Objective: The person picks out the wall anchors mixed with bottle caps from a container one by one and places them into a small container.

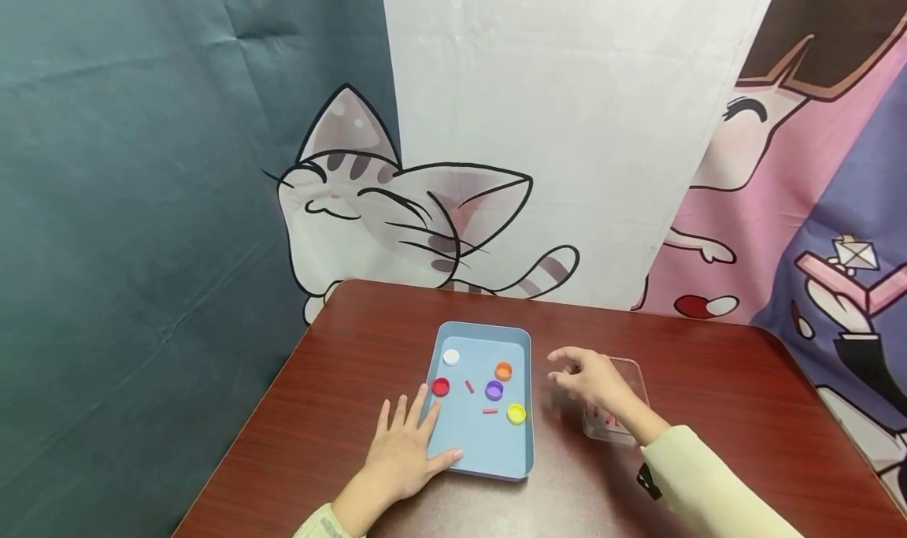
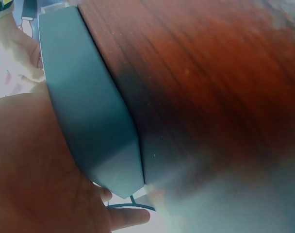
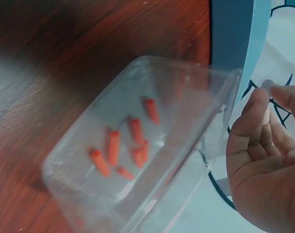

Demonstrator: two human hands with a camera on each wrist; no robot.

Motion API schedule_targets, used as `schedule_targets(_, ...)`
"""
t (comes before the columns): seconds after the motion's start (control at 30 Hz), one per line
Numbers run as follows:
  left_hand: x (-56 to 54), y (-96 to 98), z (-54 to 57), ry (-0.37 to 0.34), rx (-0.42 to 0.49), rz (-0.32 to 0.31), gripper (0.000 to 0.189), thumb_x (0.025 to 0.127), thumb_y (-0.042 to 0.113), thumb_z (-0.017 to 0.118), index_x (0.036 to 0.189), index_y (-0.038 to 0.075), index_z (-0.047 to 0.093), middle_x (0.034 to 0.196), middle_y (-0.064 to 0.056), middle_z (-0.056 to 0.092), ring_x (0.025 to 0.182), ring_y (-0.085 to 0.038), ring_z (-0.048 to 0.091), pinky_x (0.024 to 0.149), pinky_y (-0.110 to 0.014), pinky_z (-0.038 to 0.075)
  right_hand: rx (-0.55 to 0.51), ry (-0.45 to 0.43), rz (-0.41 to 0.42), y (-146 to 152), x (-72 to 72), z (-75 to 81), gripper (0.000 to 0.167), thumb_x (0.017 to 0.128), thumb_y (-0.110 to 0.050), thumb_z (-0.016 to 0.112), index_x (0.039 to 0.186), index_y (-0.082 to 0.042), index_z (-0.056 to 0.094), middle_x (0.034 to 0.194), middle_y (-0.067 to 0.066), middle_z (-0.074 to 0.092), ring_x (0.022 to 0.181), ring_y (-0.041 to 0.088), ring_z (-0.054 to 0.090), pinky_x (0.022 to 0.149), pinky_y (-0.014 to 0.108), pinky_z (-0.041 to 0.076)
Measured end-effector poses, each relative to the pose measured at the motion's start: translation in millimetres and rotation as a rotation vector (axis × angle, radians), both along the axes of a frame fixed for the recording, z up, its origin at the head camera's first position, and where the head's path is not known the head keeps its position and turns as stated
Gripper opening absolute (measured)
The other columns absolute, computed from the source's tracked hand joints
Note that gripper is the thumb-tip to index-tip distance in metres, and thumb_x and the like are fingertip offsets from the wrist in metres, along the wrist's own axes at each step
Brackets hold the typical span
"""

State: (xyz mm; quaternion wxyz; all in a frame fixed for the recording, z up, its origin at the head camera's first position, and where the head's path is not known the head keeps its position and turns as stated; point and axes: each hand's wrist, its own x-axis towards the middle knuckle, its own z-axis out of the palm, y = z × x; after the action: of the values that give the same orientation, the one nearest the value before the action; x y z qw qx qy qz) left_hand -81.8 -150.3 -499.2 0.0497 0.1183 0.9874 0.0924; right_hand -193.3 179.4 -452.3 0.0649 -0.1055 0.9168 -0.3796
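Note:
My left hand (image 1: 402,453) lies with spread fingers against the left wall of a light blue tray (image 1: 482,447), its thumb over the near corner. In the tray are small round caps: white (image 1: 451,357), red (image 1: 441,387), orange (image 1: 503,371), purple (image 1: 494,390) and yellow (image 1: 516,414). Two short red sticks (image 1: 490,411) lie among them. My right hand (image 1: 595,379) hovers between the tray and a clear plastic box (image 1: 641,380), partly over the box. Its thumb and forefinger are bent and apart; I see nothing held between them. Several orange-red sticks (image 3: 113,147) lie inside the box.
A dark red-brown wooden table (image 1: 354,349) carries everything. Behind it hangs a curtain with a cartoon cat (image 1: 368,231). A small black object (image 1: 648,481) shows beside the right sleeve.

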Motion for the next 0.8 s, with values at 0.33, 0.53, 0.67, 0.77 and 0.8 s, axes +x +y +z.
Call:
schedule_targets(0.33, -1.6, 0.0, 3.0, 0.009, -0.003, -0.005, 0.091, 0.092, 0.079, 0.039, 0.158, 0.017, 0.039, 0.169, -0.011, 0.017, 0.148, -0.048, 0.028, 0.120, -0.066, 0.010, 0.030, 0.014, 0.125, -22, -11.4, 0.0, 0.034, 0.089, -0.016, 0.077, 0.122, -0.008, 0.070, 0.069, -0.001, 0.059, 0.060, 0.013, 0.056, 0.054, 0.027, 0.044)
schedule_targets(0.53, -1.1, 0.1, 2.9, 0.007, -0.012, -0.002, 0.091, 0.092, 0.080, 0.039, 0.158, 0.017, 0.039, 0.169, -0.011, 0.017, 0.148, -0.048, 0.028, 0.120, -0.065, 0.011, 0.027, 0.055, 0.186, -33, -17.2, -1.9, 0.033, 0.088, -0.014, 0.078, 0.119, -0.006, 0.072, 0.069, -0.003, 0.058, 0.062, 0.011, 0.054, 0.057, 0.026, 0.044)
schedule_targets(0.67, -0.3, 0.2, 2.2, -0.001, -0.012, 0.001, 0.091, 0.092, 0.080, 0.039, 0.158, 0.017, 0.039, 0.169, -0.011, 0.017, 0.148, -0.047, 0.027, 0.120, -0.065, 0.010, 0.029, 0.094, 0.240, -40, -20.0, -3.5, 0.032, 0.087, -0.014, 0.079, 0.117, -0.007, 0.073, 0.071, -0.005, 0.057, 0.065, 0.011, 0.052, 0.057, 0.024, 0.043)
schedule_targets(0.77, 0.3, 0.3, 2.4, -0.009, -0.011, 0.001, 0.091, 0.092, 0.080, 0.038, 0.158, 0.017, 0.039, 0.169, -0.011, 0.016, 0.149, -0.047, 0.027, 0.120, -0.065, 0.010, 0.029, 0.100, 0.286, -46, -21.4, -5.4, 0.032, 0.087, -0.015, 0.079, 0.118, -0.008, 0.073, 0.074, -0.006, 0.060, 0.067, 0.010, 0.053, 0.059, 0.024, 0.044)
schedule_targets(0.8, 0.5, 0.4, 2.5, -0.012, -0.012, 0.001, 0.091, 0.092, 0.080, 0.038, 0.158, 0.018, 0.038, 0.169, -0.011, 0.016, 0.149, -0.047, 0.026, 0.120, -0.065, 0.010, 0.029, 0.099, 0.300, -48, -21.7, -5.9, 0.033, 0.088, -0.016, 0.078, 0.119, -0.008, 0.073, 0.075, -0.006, 0.060, 0.068, 0.010, 0.053, 0.059, 0.024, 0.045)
